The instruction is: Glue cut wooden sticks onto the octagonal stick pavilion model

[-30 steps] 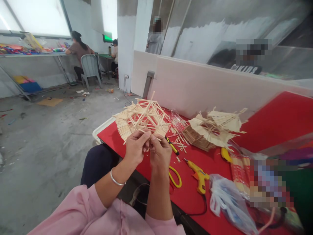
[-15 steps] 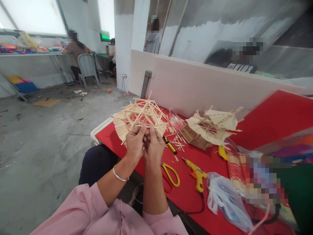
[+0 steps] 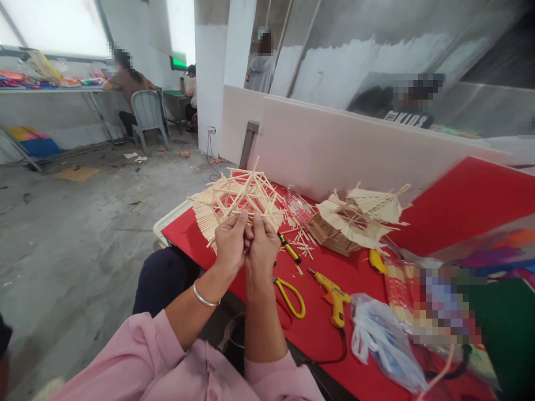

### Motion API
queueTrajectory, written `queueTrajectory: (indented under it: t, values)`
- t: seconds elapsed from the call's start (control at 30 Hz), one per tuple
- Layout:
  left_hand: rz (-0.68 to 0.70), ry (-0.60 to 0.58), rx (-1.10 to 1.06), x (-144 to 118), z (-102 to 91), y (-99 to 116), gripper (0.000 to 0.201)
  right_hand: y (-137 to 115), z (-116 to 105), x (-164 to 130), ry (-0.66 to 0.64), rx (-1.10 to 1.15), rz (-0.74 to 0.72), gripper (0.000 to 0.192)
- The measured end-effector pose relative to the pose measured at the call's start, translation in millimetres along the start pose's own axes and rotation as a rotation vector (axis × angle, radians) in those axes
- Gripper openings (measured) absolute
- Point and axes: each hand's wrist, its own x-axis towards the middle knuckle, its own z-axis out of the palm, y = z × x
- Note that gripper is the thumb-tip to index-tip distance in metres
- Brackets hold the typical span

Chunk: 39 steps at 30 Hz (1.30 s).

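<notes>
Pink sleeves at the near edge; both forearms rise together toward the middle of the view.

Left hand (image 3: 229,245), silver bangle at the wrist: fingers curled, tips pinched on the near rim of the pale, fan-shaped lattice of thin wooden sticks (image 3: 238,200).

Right hand (image 3: 262,249): touching the left, fingers likewise closed on the same rim, thumb upward.

Lattice: directly beyond both hands, held above the near-left corner of the red table (image 3: 330,334), tilted up, broad side across the view. Hands equally near.

Right of the hands, on the table: yellow-handled scissors (image 3: 289,295), yellow glue gun (image 3: 332,289), clear plastic bag (image 3: 384,345).

Farther right: second stick-built model (image 3: 355,220), resting apart. Behind it, white partition (image 3: 334,145).
</notes>
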Motion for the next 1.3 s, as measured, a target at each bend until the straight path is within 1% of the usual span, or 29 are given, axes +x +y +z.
queueTrajectory:
  t: [0.3,0.43,0.53,0.63,0.7,0.73,0.77,0.8,0.83,0.87,0.93,0.97,1.0,1.07,1.13,1.2,1.23,1.3]
  values:
    - [-0.001,0.018,-0.012,0,2.5,3,0.05,0,3,1,0.027,-0.053,-0.012,0.045]
    - [-0.003,0.019,-0.025,1,3.2,3,0.049,0,2,3,0.019,-0.034,-0.009,0.044]
    - [0.005,0.015,-0.021,1,3.4,3,0.048,1,3,4,0.018,-0.063,-0.018,0.045]
    - [0.008,0.03,0.001,-4,2.4,4,0.045,1,2,-3,-0.002,-0.127,-0.051,0.045]
    - [0.032,0.047,0.017,-8,0.0,6,0.044,-2,-7,-13,-0.023,-0.212,-0.084,0.044]
    - [0.054,0.055,0.023,-9,-1.7,7,0.044,-5,-15,-19,-0.01,-0.33,-0.128,0.043]
    - [0.076,0.059,0.028,-10,-3.4,8,0.042,-9,-26,-25,0.034,-0.497,-0.184,0.043]
    - [0.092,0.066,0.034,-9,-4.9,9,0.041,-15,-41,-30,0.107,-0.692,-0.243,0.047]
    - [0.102,0.07,0.039,-7,-6.2,9,0.04,-21,-59,-34,0.209,-0.911,-0.302,0.051]
    - [0.105,0.072,0.039,-5,-7.0,8,0.039,-28,-79,-38,0.338,-1.059,-0.328,0.055]
    - [0.1,0.065,0.02,-3,-7.1,5,0.039,-44,-126,-43,0.557,-1.194,-0.298,0.058]
    - [0.095,0.061,0.002,-2,-6.5,2,0.039,-51,-150,-43,0.649,-1.265,-0.251,0.057]
    - [0.087,0.057,-0.019,-3,-5.6,0,0.04,-58,-173,-42,0.712,-1.337,-0.181,0.056]
    - [0.06,0.062,-0.064,-7,-3.3,-5,0.043,-65,-209,-35,0.75,-1.463,0.012,0.057]
    - [0.014,0.056,-0.099,-11,-1.3,-8,0.045,-65,-233,-26,0.719,-1.549,0.223,0.052]
    - [0.01,0.039,-0.121,-14,-0.5,-9,0.048,-62,-244,-18,0.671,-1.629,0.335,0.048]
    - [0.014,0.022,-0.122,-15,-0.8,-8,0.049,-60,-247,-15,0.639,-1.661,0.361,0.045]
    - [0.03,0.001,-0.12,-17,-2.1,-5,0.051,-59,-249,-12,0.58,-1.708,0.367,0.037]
